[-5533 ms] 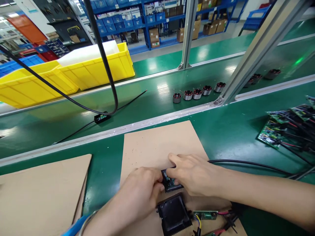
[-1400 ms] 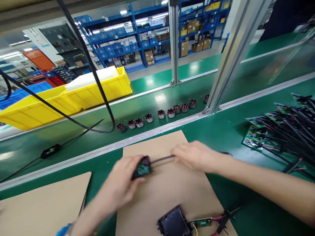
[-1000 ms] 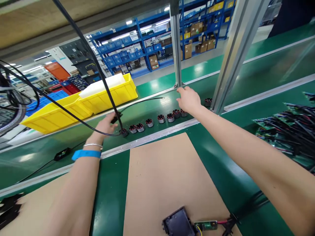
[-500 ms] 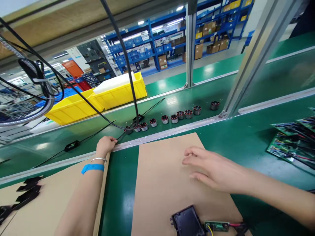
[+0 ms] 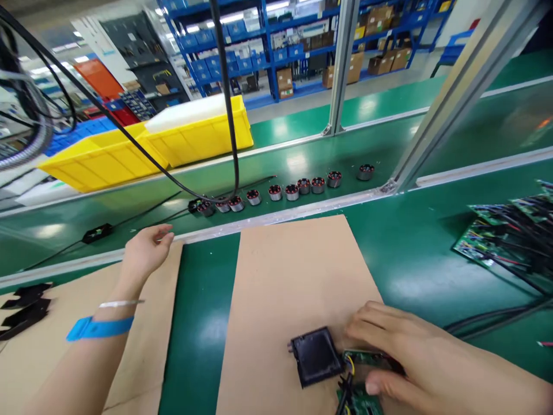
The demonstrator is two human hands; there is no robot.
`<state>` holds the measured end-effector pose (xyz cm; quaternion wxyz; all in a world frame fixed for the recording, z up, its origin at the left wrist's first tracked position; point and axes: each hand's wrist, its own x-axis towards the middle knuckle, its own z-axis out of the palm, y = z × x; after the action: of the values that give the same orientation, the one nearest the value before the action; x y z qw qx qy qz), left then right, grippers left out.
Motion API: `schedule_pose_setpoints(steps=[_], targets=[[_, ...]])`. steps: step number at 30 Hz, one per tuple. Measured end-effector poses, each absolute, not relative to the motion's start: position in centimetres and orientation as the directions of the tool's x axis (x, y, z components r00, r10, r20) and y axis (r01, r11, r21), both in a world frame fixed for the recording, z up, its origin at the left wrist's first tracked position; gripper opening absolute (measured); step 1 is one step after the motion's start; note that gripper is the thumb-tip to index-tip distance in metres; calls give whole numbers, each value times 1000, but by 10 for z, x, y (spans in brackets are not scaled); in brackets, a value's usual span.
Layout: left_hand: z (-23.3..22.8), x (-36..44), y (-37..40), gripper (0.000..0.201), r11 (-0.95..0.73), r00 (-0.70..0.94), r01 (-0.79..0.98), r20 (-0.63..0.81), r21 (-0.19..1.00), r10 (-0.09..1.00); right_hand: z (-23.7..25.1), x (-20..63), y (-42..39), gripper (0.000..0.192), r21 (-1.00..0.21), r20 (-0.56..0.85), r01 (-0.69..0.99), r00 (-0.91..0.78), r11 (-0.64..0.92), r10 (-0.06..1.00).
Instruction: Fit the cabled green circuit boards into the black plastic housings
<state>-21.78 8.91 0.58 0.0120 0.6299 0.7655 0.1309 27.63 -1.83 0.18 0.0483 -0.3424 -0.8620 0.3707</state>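
right hand [image 5: 401, 351] spread over 2 boards [image 5: 365, 403] | left hand [image 5: 144, 251] curled, can't tell if gripping | 1 case [image 5: 317, 357] | 10 coils [image 5: 275, 193]

Two yellow bins [image 5: 205, 143] stand end to end, white sheeting [image 5: 190, 113] on the right-hand one. Beyond, blue shelving [image 5: 272, 69] carries brown cartons [image 5: 380, 64], and a dark panel [image 5: 129, 43] stands to its left.

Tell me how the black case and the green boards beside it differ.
The black case is dark and plain-faced; the green boards are crowded with yellow and black wires. The case shows whole, while the right hand hides part of the boards. Both are over the brown cardboard.
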Motion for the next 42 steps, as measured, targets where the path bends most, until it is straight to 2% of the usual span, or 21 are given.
schedule_pose_setpoints(steps=[2, 4, 6, 7, 8, 10, 12, 15, 17, 19, 20, 24, 26, 28, 30, 32, 33, 35, 36, 40, 42], targets=[[0, -171, 46, 34, 84, -118, 954, 99, 289, 988, -4, 271, -25, 26, -659, -210, 578, -756, 482, 620], [-9, -116, 2, 32, -83, 79, 922, 26, 378, 997, -9, 267, -29, 21, -641, -216, 584, -760, 498, 613], [-18, -63, -35, 47, -346, 396, 794, 6, 500, 918, -13, 267, -28, 15, -629, -202, 579, -766, 518, 610], [-22, -41, -48, 62, -416, 482, 732, 23, 539, 876, -13, 268, -27, 12, -628, -194, 578, -765, 521, 614], [-25, -23, -56, 64, -442, 536, 681, 15, 584, 844, -13, 270, -25, 10, -630, -186, 579, -760, 518, 623], [-24, 0, -63, 58, -442, 576, 607, 18, 660, 817, -10, 272, -21, 7, -636, -157, 581, -742, 508, 652], [-17, 10, -62, 50, -387, 539, 564, 29, 729, 842, -4, 270, -17, 8, -640, -106, 565, -736, 521, 669], [1, 20, -60, 68, -213, 432, 481, -19, 850, 901, 5, 258, -15, 12, -651, -9, 500, -757, 571, 653], [8, 28, -61, 59, -75, 390, 442, -116, 894, 913, 11, 250, -13, 10, -674, 38, 464, -755, 575, 654], [9, 35, -63, 29, 31, 348, 431, -198, 902, 916, 17, 245, -11, 16, -701, 20, 486, -718, 522, 696], [7, 37, -65, 21, 70, 317, 430, -223, 900, 922, 19, 245, -10, 18, -715, -9, 509, -692, 479, 722], [-2, 35, -64, 15, 89, 215, 518, -230, 851, 949, 22, 241, -11, 19, -708, -84, 581, -634, 402, 768], [-5, 35, -60, 12, 48, 185, 611, -202, 790, 962, 18, 227, -18, 21, -584, -61, 658, -619, 475, 783], [-6, 35, -57, 8, 4, 174, 642, -151, 766, 973, 14, 207, -28, 25, -347, 8, 717, -642, 604, 767], [-6, 35, -54, 9, -32, 191, 591, -101, 806, 976, 11, 190, -37, 30, -129, 73, 676, -723, 725, 687], [-4, 31, -56, 6, 12, 236, 489, -145, 872, 961, 11, 185, -40, 32, -58, 105, 574, -810, 817, 576], [-4, 28, -57, 2, 69, 269, 454, -210, 888, 940, 12, 187, -38, 30, -70, 108, 523, -842, 849, 528], [-2, 19, -62, 15, 137, 316, 468, -310, 873, 897, 14, 198, -28, 26, -132, 88, 452, -881, 882, 464], [-2, 15, -65, 23, 111, 320, 515, -311, 850, 895, 13, 206, -21, 23, -168, 64, 432, -892, 886, 447], [-11, 5, -74, 60, -173, 326, 726, -112, 666, 939, 7, 222, 5, 6, -324, -67, 380, -923, 866, 379], [-20, 4, -75, 64, -225, 355, 771, -109, 595, 929, 4, 221, 13, 4, -388, -88, 331, -943, 861, 322]])
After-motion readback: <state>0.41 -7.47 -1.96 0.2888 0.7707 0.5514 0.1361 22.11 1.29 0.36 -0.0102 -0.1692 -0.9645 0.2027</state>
